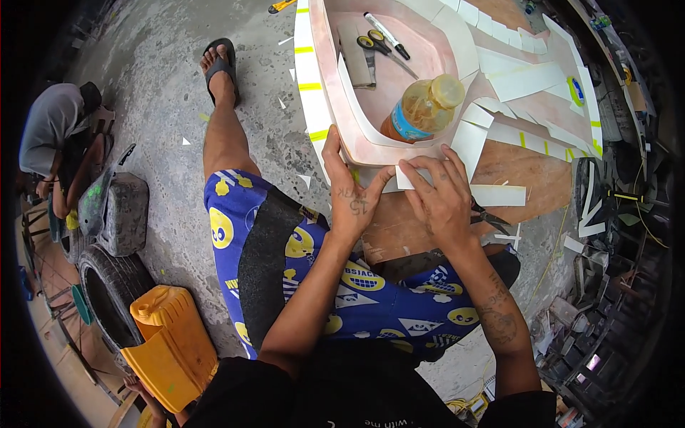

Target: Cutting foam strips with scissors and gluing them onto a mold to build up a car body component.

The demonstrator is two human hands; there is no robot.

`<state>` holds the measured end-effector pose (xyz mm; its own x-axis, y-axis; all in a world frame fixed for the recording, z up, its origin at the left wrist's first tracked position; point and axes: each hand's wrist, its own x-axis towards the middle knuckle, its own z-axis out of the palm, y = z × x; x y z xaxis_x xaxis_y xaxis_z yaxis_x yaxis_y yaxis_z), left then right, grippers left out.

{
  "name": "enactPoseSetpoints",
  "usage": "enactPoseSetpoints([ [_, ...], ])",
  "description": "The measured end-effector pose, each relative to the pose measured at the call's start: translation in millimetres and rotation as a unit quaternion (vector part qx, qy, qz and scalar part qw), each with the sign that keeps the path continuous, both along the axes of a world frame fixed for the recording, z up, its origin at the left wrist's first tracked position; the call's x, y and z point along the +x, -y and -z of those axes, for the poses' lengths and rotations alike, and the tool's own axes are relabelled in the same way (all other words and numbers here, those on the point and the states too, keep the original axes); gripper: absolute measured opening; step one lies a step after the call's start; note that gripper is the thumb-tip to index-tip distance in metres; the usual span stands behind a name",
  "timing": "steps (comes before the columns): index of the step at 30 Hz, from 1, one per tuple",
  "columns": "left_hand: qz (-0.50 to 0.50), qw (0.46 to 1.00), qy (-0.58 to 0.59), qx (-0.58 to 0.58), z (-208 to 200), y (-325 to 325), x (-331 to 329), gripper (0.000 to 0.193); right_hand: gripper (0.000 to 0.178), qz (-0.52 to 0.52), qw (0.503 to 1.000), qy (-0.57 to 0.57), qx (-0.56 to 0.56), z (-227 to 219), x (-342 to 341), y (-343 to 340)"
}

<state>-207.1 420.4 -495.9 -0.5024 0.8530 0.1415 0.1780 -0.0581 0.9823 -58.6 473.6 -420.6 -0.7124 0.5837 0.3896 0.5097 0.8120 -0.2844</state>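
Pressing a white strip flat against the near rim of the pink curved panel, both hands sit mid-frame, close together. Left hand has its thumb hooked over the rim w/ fingers spread, likely to steady the panel; its grip is apart, clamped on nothing. Right hand lays fingertips on the strip, fingers flat & together, pinning rather than pinching it.

Panel rests on a wooden board across the person's lap, prob. so the edge sits w/in easy reach. An amber plastic bottle lies on the panel's dished middle, center-right; whether it's a weight I can't tell. Scissors & a marker lie further up, top center, handy but clear of the edge. More white strips fan out upper right. Yellow jerrycan lower left.
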Motion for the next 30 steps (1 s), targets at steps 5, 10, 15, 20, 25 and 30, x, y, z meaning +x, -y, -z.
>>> enactPoseSetpoints([
  [5,0.002,1.000,0.027,-0.001,-4.5,0.0,-0.7,0.100,0.043,0.001,1.000,0.014,0.003,-1.2,-0.8,1.3],
  [10,-0.006,1.000,0.008,-0.003,-1.8,0.3,-1.5,0.101,0.044,0.009,1.000,0.019,-0.017,-4.2,-2.3,0.7],
  [15,-0.010,1.000,-0.001,-0.013,0.7,-0.1,-0.8,0.101,0.045,0.010,1.000,0.004,-0.012,0.5,1.3,-0.5],
  [20,-0.023,1.000,-0.015,0.007,6.8,-0.7,0.2,0.100,0.046,0.017,1.000,-0.006,-0.019,-1.5,-1.7,-2.9],
  [25,-0.017,1.000,0.001,0.008,4.0,0.0,-1.7,0.099,0.048,-0.002,1.000,0.006,-0.012,-2.5,-0.8,-5.9],
  [30,-0.014,1.000,0.008,0.008,4.7,-2.2,5.5,0.099,0.047,0.008,1.000,0.012,-0.022,-10.0,4.2,-2.6],
])
